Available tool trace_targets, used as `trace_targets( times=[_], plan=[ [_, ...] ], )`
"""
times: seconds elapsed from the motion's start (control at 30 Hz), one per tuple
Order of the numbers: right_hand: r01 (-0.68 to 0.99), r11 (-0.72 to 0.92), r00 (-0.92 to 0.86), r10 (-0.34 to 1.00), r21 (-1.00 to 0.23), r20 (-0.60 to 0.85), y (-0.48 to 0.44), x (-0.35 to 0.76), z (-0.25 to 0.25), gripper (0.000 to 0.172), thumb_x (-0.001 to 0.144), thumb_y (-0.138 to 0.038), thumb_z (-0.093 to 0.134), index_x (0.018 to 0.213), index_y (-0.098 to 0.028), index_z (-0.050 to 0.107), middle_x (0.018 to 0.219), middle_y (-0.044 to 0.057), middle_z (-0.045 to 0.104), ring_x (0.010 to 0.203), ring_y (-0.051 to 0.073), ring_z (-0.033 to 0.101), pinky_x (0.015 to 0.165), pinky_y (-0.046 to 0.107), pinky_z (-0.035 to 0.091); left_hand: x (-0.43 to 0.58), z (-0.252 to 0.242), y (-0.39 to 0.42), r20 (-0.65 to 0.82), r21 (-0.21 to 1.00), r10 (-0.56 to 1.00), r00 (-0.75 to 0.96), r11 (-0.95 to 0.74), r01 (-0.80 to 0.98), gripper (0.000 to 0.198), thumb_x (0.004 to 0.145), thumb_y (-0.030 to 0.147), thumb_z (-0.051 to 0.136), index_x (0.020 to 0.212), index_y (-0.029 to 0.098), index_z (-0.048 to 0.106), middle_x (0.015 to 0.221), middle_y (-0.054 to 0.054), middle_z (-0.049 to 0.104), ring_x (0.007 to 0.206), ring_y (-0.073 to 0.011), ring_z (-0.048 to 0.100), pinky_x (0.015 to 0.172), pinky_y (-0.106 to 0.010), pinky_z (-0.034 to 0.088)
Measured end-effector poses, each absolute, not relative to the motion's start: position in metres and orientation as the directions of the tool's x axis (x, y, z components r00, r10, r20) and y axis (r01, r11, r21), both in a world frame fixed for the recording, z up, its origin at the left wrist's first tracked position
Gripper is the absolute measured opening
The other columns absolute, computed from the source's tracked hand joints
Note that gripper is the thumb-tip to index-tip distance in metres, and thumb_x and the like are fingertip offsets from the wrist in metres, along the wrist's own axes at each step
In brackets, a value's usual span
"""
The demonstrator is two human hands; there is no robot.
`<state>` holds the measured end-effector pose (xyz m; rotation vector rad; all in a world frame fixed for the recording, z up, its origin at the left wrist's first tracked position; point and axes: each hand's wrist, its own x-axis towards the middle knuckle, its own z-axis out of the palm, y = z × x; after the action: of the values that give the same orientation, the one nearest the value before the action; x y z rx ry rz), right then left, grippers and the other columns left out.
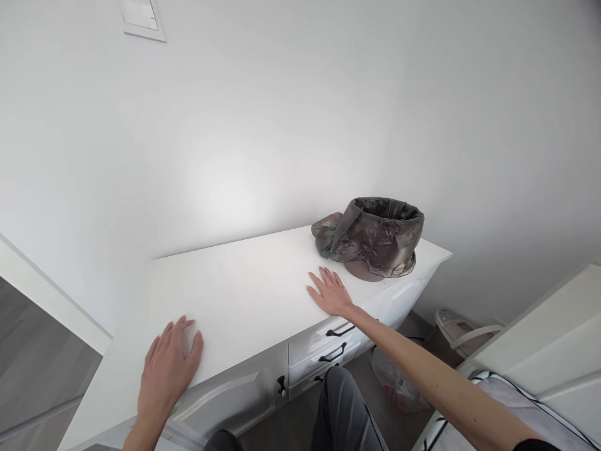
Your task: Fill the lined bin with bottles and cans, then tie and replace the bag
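A white desk top (244,282) stretches from near left to far right. My left hand (168,366) lies flat on its near left part, fingers spread, holding nothing. My right hand (331,292) rests flat near the front edge, fingers stretched out and empty, a short way in front of a small bin lined with a dark crumpled bag (375,238) that stands at the desk's far right end.
Drawers with black handles (339,341) sit under the desk front. A plastic bag (397,382) and a white appliance (457,329) are on the floor to the right. A white cabinet (554,338) stands at right, a wall switch (141,19) at top left.
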<state>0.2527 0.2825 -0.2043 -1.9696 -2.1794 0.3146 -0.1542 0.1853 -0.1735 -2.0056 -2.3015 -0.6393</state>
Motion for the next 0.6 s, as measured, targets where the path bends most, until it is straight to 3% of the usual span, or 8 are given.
trace_targets(
  times=[0.3, 0.47, 0.6],
  plan=[
    [0.951, 0.133, -0.137, 0.991, -0.280, 0.007, 0.294, 0.257, -0.198, 0.069, 0.108, -0.061, 0.019, 0.168, -0.028, 0.029, 0.179, 0.008, 0.012, 0.165, 0.025, 0.006, 0.130, 0.044, 0.001, -0.151, -0.171, 0.182, 0.303, 0.289, 0.936, -0.180, 0.090, 0.953, 0.055, 0.097, 0.053, 0.033, 0.133, 0.020, 0.059, 0.156, -0.010, 0.058, 0.153, -0.0311, 0.043, 0.129, -0.050, 0.029],
    [0.945, 0.116, -0.086, 0.990, -0.307, 0.112, 0.302, 0.266, -0.199, 0.061, 0.107, -0.049, 0.030, 0.162, -0.024, 0.042, 0.172, 0.011, 0.029, 0.158, 0.026, 0.026, 0.126, 0.039, 0.022, -0.151, -0.172, 0.183, 0.292, 0.298, 0.939, -0.182, 0.092, 0.950, 0.055, 0.097, 0.053, 0.034, 0.134, 0.020, 0.058, 0.157, -0.010, 0.057, 0.154, -0.0310, 0.041, 0.129, -0.051, 0.029],
    [0.939, 0.033, 0.047, 0.973, -0.341, 0.225, 0.314, 0.272, -0.201, 0.062, 0.103, -0.036, 0.038, 0.164, -0.024, 0.039, 0.161, 0.012, 0.046, 0.147, 0.027, 0.040, 0.120, 0.037, 0.031, -0.151, -0.174, 0.185, 0.287, 0.300, 0.940, -0.184, 0.094, 0.949, 0.055, 0.098, 0.054, 0.035, 0.136, 0.021, 0.057, 0.159, -0.008, 0.055, 0.154, -0.0303, 0.040, 0.129, -0.051, 0.029]
  ],
)
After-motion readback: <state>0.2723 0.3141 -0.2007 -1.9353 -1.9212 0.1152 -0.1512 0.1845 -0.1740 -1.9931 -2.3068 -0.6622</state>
